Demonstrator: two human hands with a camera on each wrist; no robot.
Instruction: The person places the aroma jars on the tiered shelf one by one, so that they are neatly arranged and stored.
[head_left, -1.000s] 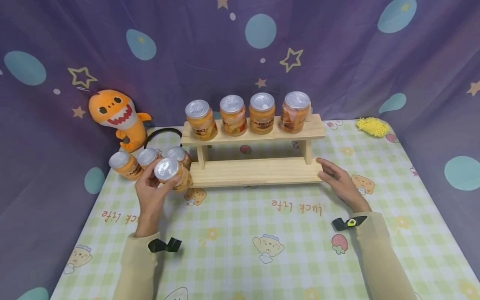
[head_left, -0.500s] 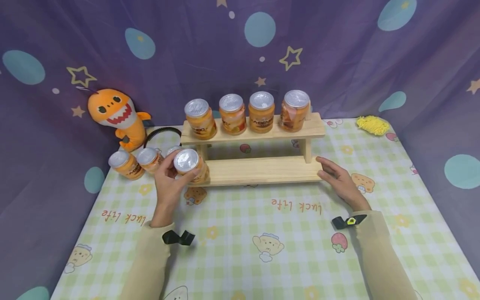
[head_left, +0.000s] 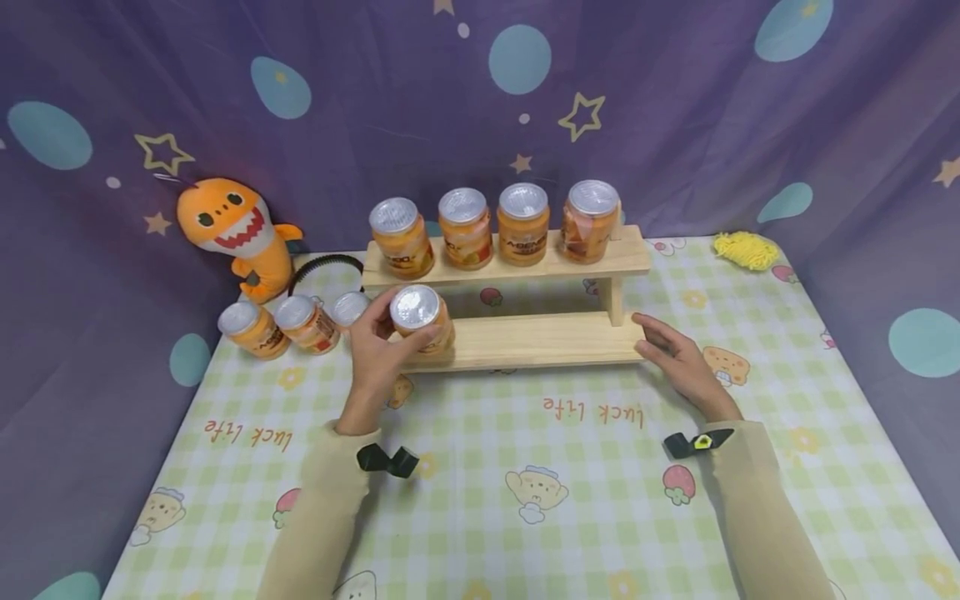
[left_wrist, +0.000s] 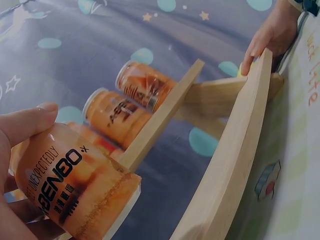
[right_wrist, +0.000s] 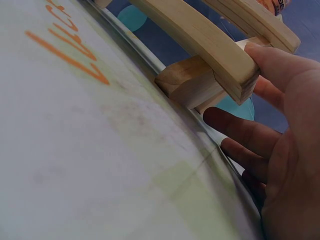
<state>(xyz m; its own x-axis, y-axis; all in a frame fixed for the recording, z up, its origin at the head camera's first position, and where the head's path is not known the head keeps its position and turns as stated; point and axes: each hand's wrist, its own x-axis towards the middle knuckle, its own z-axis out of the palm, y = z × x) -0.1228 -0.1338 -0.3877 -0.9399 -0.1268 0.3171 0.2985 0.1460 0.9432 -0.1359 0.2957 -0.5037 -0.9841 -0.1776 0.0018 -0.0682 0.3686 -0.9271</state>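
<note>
My left hand [head_left: 372, 354] grips an orange-labelled can [head_left: 422, 321] with a silver lid, fingers behind it and thumb across its front. In the head view it overlaps the left part of the lower board [head_left: 532, 342] of a two-tier wooden shelf. The left wrist view shows the held can [left_wrist: 75, 182] lettered in black, its pale base facing the board. My right hand [head_left: 682, 367] is at the board's right end, thumb and forefinger touching it. In the right wrist view the other fingers [right_wrist: 245, 127] extend loosely beneath the board end.
Several matching cans [head_left: 522, 237] stand in a row on the upper board. Three more, including one can [head_left: 251, 329] at far left, stand on the checked tablecloth [head_left: 487, 517]. An orange shark plush [head_left: 240, 233] leans behind them. Yellow yarn [head_left: 746, 252] lies at the back right.
My left hand has carried the can rightward, from beside the shelf's left end to over its lower board. The cans behind show more. My right hand stays put.
</note>
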